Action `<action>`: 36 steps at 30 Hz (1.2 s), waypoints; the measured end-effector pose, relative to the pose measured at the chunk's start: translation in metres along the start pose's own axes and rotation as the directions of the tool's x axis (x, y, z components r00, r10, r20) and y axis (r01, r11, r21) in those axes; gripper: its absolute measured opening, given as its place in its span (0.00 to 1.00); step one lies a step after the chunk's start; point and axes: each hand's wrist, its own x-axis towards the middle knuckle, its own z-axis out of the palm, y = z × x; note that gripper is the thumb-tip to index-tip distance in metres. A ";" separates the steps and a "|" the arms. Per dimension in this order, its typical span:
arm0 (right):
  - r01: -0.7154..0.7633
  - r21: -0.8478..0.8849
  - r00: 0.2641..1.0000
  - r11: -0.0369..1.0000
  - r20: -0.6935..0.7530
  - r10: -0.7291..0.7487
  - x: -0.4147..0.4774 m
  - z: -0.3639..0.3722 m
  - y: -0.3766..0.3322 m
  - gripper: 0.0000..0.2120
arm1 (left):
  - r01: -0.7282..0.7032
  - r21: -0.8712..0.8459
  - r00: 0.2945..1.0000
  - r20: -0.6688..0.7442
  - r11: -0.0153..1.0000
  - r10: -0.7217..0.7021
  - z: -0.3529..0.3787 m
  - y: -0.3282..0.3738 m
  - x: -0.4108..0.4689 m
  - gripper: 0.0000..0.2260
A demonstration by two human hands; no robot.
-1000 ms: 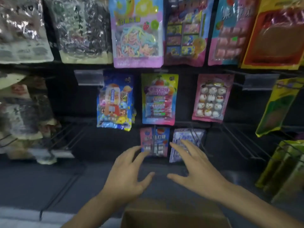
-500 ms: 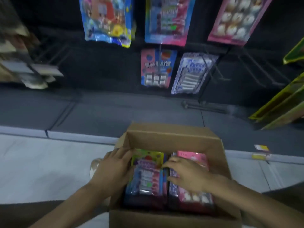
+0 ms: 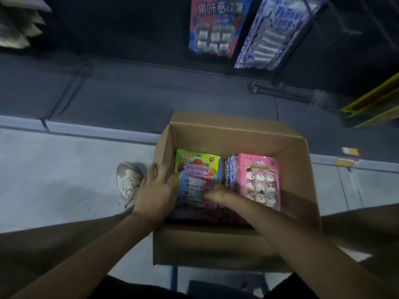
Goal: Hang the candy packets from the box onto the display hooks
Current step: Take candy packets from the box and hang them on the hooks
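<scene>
An open cardboard box (image 3: 235,134) stands low in front of me. Inside it, a stack of green and blue candy packets (image 3: 197,169) lies on the left and a pink snowman packet (image 3: 258,180) tops the stack on the right. My left hand (image 3: 156,190) rests over the box's left wall, its straight fingers touching the top green and blue packet's left edge. Reaching across the box, my right hand (image 3: 218,194) has its fingers curled over that packet's right edge. Two packets hang on display hooks above: pink and blue (image 3: 216,29) and blue and white (image 3: 272,37).
The dark base shelf (image 3: 129,98) of the display runs behind the box. A bare wire hook (image 3: 287,93) juts out at the right, and yellow packets (image 3: 375,104) hang at the far right. A shoe (image 3: 128,182) is on the grey floor left of the box.
My view dropped from the display down to the box. Both hands came down from the hooks into the box. My right hand slid from the pink stack to the green and blue packet.
</scene>
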 end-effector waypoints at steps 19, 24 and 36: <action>-0.034 0.510 0.990 0.859 -0.098 0.098 -0.022 -0.017 -0.006 0.28 | 0.003 0.028 1.000 0.010 1.000 -0.003 0.001 -0.002 0.000 0.26; 0.072 0.382 0.988 0.921 -0.151 -0.014 -0.059 -0.083 0.003 0.17 | 0.022 0.014 0.999 -0.034 1.000 -0.022 -0.003 0.001 0.001 0.22; 0.316 0.265 0.940 0.911 -0.219 -0.262 -0.149 -0.202 -0.008 0.10 | 0.081 0.038 0.975 -0.210 0.996 -0.071 -0.038 0.017 0.022 0.11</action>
